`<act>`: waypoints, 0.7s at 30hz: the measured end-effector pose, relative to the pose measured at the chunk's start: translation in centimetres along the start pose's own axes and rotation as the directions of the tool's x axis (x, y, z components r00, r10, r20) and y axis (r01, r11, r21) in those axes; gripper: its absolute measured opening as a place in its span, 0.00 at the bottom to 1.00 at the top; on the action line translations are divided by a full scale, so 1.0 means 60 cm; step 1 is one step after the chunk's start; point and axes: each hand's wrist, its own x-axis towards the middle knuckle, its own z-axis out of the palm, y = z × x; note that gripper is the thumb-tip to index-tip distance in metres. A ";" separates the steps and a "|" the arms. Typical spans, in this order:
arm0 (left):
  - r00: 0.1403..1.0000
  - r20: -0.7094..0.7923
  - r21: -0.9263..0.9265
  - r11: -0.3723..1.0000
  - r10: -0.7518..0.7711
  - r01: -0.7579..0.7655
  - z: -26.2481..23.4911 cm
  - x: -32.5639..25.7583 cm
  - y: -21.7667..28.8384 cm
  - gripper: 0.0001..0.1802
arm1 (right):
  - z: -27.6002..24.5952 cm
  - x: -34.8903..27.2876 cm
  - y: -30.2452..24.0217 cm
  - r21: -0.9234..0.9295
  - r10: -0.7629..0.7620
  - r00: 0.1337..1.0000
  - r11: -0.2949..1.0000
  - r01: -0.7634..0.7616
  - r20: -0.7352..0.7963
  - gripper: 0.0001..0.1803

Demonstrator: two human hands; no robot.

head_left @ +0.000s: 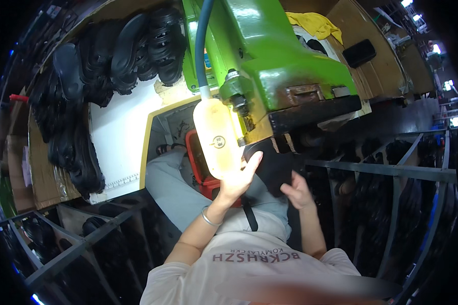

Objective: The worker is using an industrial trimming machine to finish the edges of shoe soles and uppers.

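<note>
Looking down through the head camera, I see my left hand point(239, 180) at the lower end of a glowing, cream-yellow oval lamp point(215, 127). Its thumb is spread wide; glare hides the fingers, so I cannot tell whether they touch the lamp or hold anything. A silver metal bangle point(209, 217) circles that wrist.

My right hand point(298, 193), slightly blurred, is well apart from the left one, its fingers partly curled; I cannot tell whether anything is in it. The space between the hands is too dark for me to make out.

A blue-grey hose point(202, 46) runs down to the lamp's top, just beside a large, glossy green metal machine point(295, 56). Left of the lamp, a red plastic container point(191, 147) shows below.

Farther left, black moulded shoes point(81, 127) lie heaped around a white bench point(117, 147) with yellow edging. At upper right are a crumpled yellow cloth point(318, 25) and a flat black rectangular object point(359, 53). Grey metal racks point(381, 170) flank me.
</note>
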 end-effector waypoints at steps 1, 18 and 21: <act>1.000 0.017 0.082 0.996 0.023 -0.024 0.001 0.008 -0.001 0.04 | 0.015 -0.005 0.016 0.039 0.025 0.999 0.999 -0.026 0.027 0.24; 0.957 -0.129 0.319 0.924 0.261 -0.209 0.014 0.004 -0.027 0.11 | 0.082 -0.009 0.083 0.067 0.129 0.987 0.988 -0.136 0.096 0.18; 0.942 -0.124 0.350 0.902 0.311 -0.252 0.011 0.024 -0.013 0.09 | 0.105 -0.010 0.068 0.126 0.126 0.988 0.983 -0.136 0.088 0.13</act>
